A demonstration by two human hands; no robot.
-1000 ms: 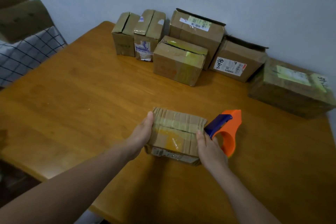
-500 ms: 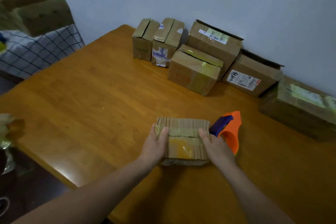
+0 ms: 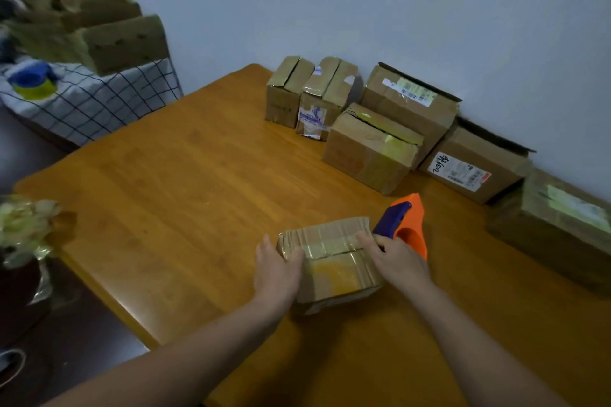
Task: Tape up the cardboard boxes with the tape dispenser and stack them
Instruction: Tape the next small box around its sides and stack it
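Observation:
A small worn cardboard box (image 3: pixel 334 261) with tape across its top lies on the wooden table (image 3: pixel 198 192), near the front edge. My left hand (image 3: pixel 277 271) grips its left side, thumb on the top. My right hand (image 3: pixel 396 261) holds the right side, its thumb also on top. The orange tape dispenser (image 3: pixel 410 225) with a blue handle stands just behind my right hand, against the box's right end. Whether my fingers touch the dispenser is hidden.
Several larger cardboard boxes line the wall at the back of the table, from a small one (image 3: pixel 287 92) to a big one (image 3: pixel 555 225) at far right. A checked cloth (image 3: pixel 92 99) with more boxes and a blue tape roll (image 3: pixel 31 79) is at left. Pale flowers (image 3: pixel 23 225) stand off the table's left edge.
Both thumbs have slid from the box's sides onto its top. The box has turned slightly. My view has swung left, so more of the room's left side shows.

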